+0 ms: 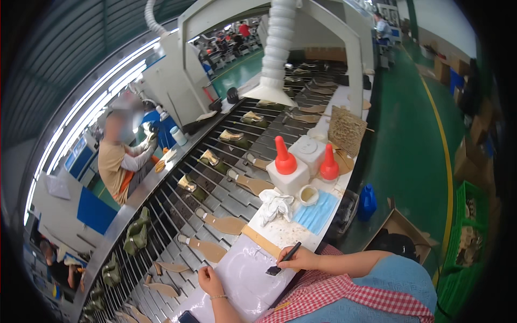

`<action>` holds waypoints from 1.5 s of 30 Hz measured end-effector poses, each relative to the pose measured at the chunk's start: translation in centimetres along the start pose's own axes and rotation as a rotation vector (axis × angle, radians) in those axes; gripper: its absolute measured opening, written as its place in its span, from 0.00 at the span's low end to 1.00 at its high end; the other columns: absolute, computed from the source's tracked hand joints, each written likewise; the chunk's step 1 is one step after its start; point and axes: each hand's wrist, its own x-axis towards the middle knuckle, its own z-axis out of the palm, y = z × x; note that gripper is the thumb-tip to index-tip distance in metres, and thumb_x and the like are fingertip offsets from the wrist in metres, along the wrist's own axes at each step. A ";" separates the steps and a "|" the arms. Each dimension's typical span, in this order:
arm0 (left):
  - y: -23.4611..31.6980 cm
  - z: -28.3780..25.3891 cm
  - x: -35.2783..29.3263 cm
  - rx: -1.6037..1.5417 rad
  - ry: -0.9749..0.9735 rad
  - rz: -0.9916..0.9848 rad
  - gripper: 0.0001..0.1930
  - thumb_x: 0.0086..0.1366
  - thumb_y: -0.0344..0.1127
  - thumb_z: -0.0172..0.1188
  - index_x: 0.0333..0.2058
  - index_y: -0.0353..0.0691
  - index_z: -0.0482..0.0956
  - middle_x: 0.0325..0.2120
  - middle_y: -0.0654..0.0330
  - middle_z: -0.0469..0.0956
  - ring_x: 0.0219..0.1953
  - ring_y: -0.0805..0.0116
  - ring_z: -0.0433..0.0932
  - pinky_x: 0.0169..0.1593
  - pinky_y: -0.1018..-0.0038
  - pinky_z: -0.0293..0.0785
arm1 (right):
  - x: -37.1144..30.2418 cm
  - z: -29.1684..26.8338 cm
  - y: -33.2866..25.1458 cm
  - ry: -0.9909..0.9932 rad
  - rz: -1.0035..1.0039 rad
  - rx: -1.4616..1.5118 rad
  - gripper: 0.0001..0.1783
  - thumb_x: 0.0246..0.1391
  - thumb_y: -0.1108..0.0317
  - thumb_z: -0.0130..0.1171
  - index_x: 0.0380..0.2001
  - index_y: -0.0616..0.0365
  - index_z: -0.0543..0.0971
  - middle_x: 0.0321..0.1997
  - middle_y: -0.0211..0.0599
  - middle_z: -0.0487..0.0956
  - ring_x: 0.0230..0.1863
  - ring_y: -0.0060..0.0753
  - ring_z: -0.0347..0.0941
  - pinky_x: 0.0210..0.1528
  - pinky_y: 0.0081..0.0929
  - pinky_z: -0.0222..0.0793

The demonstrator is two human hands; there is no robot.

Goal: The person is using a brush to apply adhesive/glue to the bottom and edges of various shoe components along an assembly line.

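Note:
Fingers of my right hand [297,259] are pinched round a slim black pen-like tool [291,252], which slants down to the white plastic-covered board [245,280]. At its lower end lies a small dark patch [273,270]; whether it belongs to the tool I cannot tell. My left hand [210,281] is closed with curled fingers over the board's left edge, and what it holds, if anything, is hidden. Just beyond that hand, tan shoe soles [207,248] lie on the slatted conveyor [177,231]. A dark flat object [187,317] shows at the lower edge, near my left forearm.
Red-nozzled white bottles [288,175], a white cloth [276,207], a small cup [308,195] and a blue face mask [316,211] sit beyond my right hand. Green-and-gold shoe uppers [210,159] line the conveyor's far side. A co-worker [121,161] stands across. Overhead hangs a white duct [277,54].

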 end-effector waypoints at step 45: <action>0.0 -0.7 -0.1 -0.018 -0.015 0.044 0.04 0.62 0.28 0.54 0.28 0.34 0.72 0.23 0.64 0.70 0.26 0.76 0.66 0.31 0.78 0.65 | -0.2 0.3 -0.3 -0.077 0.032 0.044 0.08 0.52 0.72 0.63 0.36 0.61 0.77 0.35 0.30 0.78 0.38 0.19 0.72 0.43 0.18 0.68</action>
